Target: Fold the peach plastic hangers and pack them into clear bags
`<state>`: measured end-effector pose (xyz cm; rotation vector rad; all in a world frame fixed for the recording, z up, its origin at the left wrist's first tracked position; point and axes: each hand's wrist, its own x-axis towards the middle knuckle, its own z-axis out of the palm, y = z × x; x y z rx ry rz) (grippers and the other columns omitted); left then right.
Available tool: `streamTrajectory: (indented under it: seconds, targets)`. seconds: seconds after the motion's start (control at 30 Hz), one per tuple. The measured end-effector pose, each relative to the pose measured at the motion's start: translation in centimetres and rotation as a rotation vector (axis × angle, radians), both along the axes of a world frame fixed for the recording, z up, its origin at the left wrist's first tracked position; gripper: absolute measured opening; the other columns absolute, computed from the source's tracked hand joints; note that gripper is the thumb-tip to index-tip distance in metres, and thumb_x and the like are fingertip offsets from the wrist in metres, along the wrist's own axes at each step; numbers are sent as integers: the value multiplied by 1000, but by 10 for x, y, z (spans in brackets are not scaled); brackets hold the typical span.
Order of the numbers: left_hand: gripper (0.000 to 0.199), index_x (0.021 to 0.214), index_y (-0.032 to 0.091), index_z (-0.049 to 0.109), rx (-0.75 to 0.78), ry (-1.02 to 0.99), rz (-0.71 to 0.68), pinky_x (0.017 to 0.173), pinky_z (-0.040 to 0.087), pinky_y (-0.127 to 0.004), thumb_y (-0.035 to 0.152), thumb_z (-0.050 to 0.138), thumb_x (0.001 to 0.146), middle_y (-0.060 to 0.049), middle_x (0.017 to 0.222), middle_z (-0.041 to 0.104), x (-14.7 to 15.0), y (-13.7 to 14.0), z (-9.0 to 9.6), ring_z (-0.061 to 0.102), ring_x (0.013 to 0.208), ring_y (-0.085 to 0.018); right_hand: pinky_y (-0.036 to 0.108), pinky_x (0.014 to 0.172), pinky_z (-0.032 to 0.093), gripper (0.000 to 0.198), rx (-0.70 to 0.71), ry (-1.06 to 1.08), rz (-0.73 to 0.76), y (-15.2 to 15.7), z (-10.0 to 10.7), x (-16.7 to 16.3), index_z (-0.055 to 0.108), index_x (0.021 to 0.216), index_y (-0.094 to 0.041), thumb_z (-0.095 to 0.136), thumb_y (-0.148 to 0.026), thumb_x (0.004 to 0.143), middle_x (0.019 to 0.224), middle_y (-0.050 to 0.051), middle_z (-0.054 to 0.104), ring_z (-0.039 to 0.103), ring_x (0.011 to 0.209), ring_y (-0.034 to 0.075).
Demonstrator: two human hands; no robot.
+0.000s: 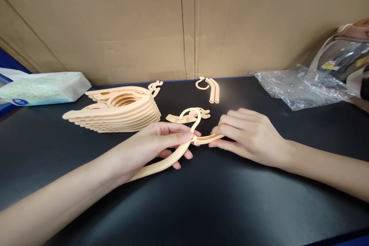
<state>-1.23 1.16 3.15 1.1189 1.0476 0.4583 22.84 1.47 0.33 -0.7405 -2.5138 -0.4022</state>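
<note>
Between my hands is a beige plastic folding clothes hanger (173, 157), its hook standing up and its two arms spread to either side. My left hand (161, 140) is closed on it at the centre joint, thumb on top, with the left arm of the hanger running under the palm. My right hand (245, 132) pinches the hanger's right arm, whose outer end is hidden by the fingers. Just behind the hook lie loose beige hanger pieces (175, 118) on the black table (201, 207).
A stack of folded beige hangers (127, 113) stands at the left, beside a tissue pack (54, 88). Further back lie a loose hook (201, 83) and two curved arms (212, 91). Clear plastic wrap (300, 86) and a transparent bag (343, 55) are at the right. Cardboard (129, 23) rises behind.
</note>
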Motion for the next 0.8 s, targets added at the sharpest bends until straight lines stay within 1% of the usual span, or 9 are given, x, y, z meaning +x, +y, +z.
streamTrajectory:
  seconds: [0.1, 0.37, 0.57, 0.67, 0.73, 0.8]
  targets:
    - [15, 92, 19, 76, 33, -5, 2, 54, 57, -14, 32, 71, 86, -1, 76, 72, -1, 1, -3, 64, 64, -9, 28, 57, 33, 31, 38, -8, 6, -1, 0, 0, 67, 80, -16, 52, -37, 98, 66, 0, 60, 47, 60, 13]
    - [12, 87, 19, 76, 54, -4, -1, 55, 58, -15, 30, 74, 83, 0, 80, 74, 0, -1, -3, 68, 73, -12, 26, 53, 32, 36, 117, -38, 40, -4, 1, -1, 65, 74, -18, 48, -38, 100, 60, -2, 55, 41, 54, 12]
    - [14, 89, 21, 77, 80, 5, -25, 58, 59, -16, 33, 74, 83, -2, 85, 76, -1, 1, -5, 68, 75, -13, 26, 49, 31, 37, 114, -28, 67, -6, 1, 0, 67, 74, -18, 49, -37, 99, 57, -3, 52, 38, 49, 11]
    - [16, 95, 22, 78, 62, 25, -32, 60, 59, -17, 32, 74, 84, -3, 86, 77, -2, 1, -4, 68, 76, -13, 26, 48, 31, 37, 107, -25, 65, -7, 1, 0, 68, 73, -18, 50, -37, 99, 57, -4, 53, 39, 48, 11]
    - [19, 99, 23, 78, 62, 31, -44, 61, 58, -17, 33, 73, 84, -2, 84, 76, -2, 1, -3, 68, 76, -12, 26, 48, 31, 37, 105, -32, 59, -7, 1, -1, 67, 72, -19, 49, -37, 99, 56, -4, 53, 40, 48, 10]
    - [19, 99, 23, 78, 72, 34, -54, 61, 58, -16, 33, 72, 85, -2, 79, 76, -2, 1, -3, 68, 75, -12, 26, 48, 31, 38, 107, -37, 54, -8, 1, -1, 66, 71, -19, 49, -38, 100, 56, -4, 52, 40, 47, 10]
